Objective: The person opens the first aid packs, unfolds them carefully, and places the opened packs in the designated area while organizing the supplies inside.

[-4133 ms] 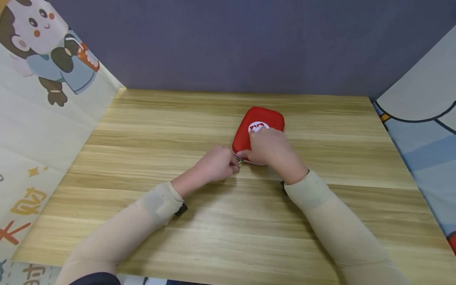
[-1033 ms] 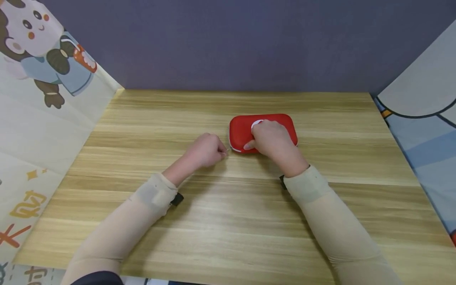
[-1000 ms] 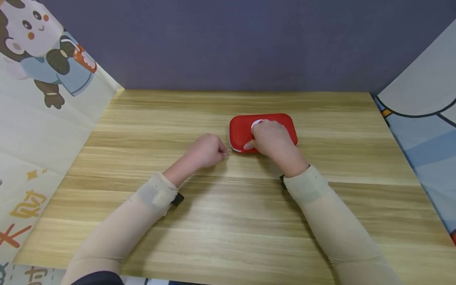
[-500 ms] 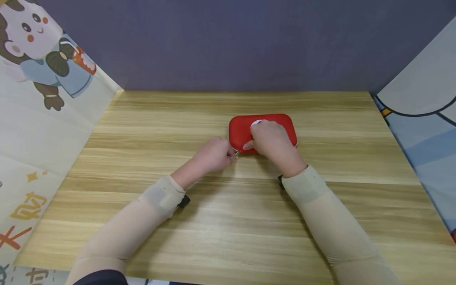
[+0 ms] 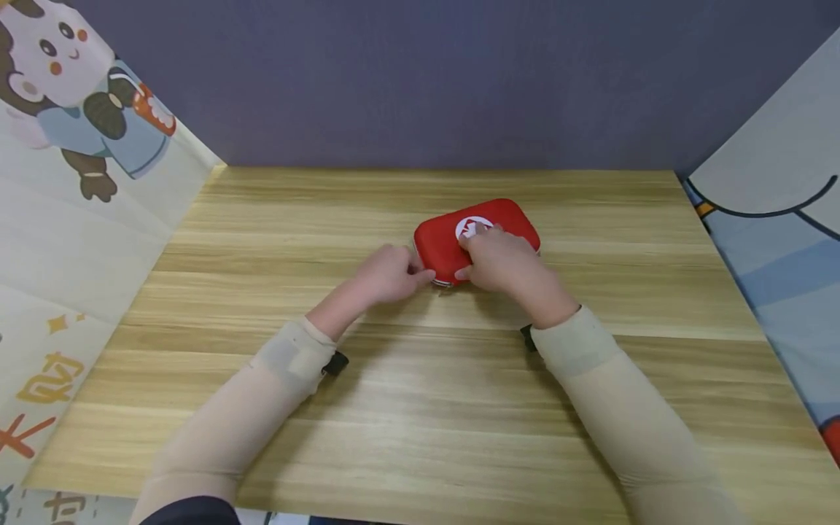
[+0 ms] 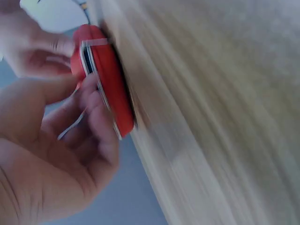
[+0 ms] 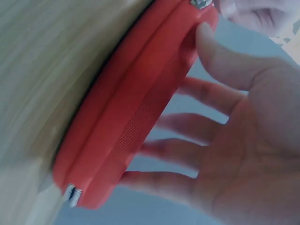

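Note:
A red zippered case (image 5: pixel 438 240) with a white round emblem lies slightly slanted on the wooden table. My left hand (image 5: pixel 389 273) is at its near left corner, thumb on the edge and fingers curled against the side. Seen from the left wrist, thumb and fingertips pinch the zipper edge (image 6: pixel 104 89), where a dark gap shows between the pale zipper tapes. My right hand (image 5: pixel 508 262) presses on the case top with fingers spread, its thumb at the near edge. The right wrist view shows those fingers fairly straight, and a metal zipper slider (image 7: pixel 201 3) beside the thumb.
The wooden table (image 5: pixel 420 408) stretches around the case on all sides. A dark blue panel (image 5: pixel 420 80) closes off the back. Printed cloths hang at the left (image 5: pixel 39 240) and right (image 5: pixel 781 248).
The case was set lengthwise, then turned crosswise, and now tilts counterclockwise with its right end farther back. My left hand has moved from the zipper pull to the case's corner.

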{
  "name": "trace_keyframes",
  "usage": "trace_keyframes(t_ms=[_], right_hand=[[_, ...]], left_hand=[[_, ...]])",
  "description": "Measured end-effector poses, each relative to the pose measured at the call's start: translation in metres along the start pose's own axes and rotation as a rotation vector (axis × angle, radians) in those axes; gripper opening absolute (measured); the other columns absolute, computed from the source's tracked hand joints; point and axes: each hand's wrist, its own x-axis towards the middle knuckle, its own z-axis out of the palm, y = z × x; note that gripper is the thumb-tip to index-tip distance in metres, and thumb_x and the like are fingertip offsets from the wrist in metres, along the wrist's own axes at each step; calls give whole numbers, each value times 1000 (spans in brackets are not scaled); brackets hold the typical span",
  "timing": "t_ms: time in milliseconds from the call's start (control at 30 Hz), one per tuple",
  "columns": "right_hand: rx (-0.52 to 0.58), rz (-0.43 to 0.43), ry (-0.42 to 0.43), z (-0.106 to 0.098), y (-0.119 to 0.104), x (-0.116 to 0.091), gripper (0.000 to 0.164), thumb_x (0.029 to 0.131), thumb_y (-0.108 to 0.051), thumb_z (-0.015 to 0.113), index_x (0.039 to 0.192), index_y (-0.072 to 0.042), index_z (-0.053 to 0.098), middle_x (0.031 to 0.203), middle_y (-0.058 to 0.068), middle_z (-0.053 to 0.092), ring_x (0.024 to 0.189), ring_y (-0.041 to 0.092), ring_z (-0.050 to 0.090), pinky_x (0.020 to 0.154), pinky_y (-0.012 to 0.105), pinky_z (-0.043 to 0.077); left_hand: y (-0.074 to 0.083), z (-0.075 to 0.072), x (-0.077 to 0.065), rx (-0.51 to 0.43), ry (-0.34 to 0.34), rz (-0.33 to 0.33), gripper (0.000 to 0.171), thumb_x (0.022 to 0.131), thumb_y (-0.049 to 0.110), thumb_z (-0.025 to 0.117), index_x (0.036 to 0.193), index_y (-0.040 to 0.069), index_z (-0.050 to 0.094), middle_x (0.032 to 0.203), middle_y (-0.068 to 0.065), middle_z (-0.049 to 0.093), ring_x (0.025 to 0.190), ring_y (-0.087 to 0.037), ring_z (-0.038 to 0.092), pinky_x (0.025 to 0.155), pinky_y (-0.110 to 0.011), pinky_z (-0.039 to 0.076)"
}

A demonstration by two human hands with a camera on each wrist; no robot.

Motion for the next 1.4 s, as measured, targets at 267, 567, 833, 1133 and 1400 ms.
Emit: trace_keyframes(t_ms=[267, 567, 833, 1133, 1400], right_hand=[[196, -110, -118, -6, 33, 10, 73, 99, -42, 73, 161, -12, 47, 178, 16, 19, 165, 49, 7, 129, 74, 8], [177, -120, -2, 1, 38, 20, 83, 93, -56, 76, 153, -6, 48, 151, 12, 61, 163, 44, 21, 126, 77, 14], [65, -142, 68, 16, 11, 11, 98, 89, -62, 78, 159, -5, 41, 169, 21, 36, 160, 48, 25, 116, 77, 38], [-8, -156, 144, 31, -2, 4, 95, 89, -66, 76, 165, -23, 39, 171, 19, 35, 160, 51, 26, 112, 84, 34], [-3, -231, 240, 28, 1, -1, 85, 90, -61, 75, 160, -20, 48, 163, 22, 46, 153, 48, 42, 106, 72, 50]], left_hand=[[-11, -7, 21, -281, 155, -141, 40, 105, 34, 65, 132, 5, 62, 128, -16, 66, 117, -30, 62, 101, -45, 53], [-5, 8, 24, -436, 37, -208, 53, 104, 37, 67, 140, -1, 55, 110, -14, 74, 82, -20, 70, 75, -30, 52], [5, 12, 13, -353, 39, -191, 47, 101, 39, 70, 128, 2, 61, 92, -9, 75, 78, -16, 66, 75, -29, 49], [3, 10, 3, -332, 4, -158, 49, 101, 46, 69, 120, 1, 60, 94, -9, 73, 80, -17, 65, 72, -27, 50], [-5, 6, 0, -458, -21, -169, 42, 118, 32, 32, 123, 0, 59, 101, -17, 76, 72, -23, 68, 65, -27, 51]])
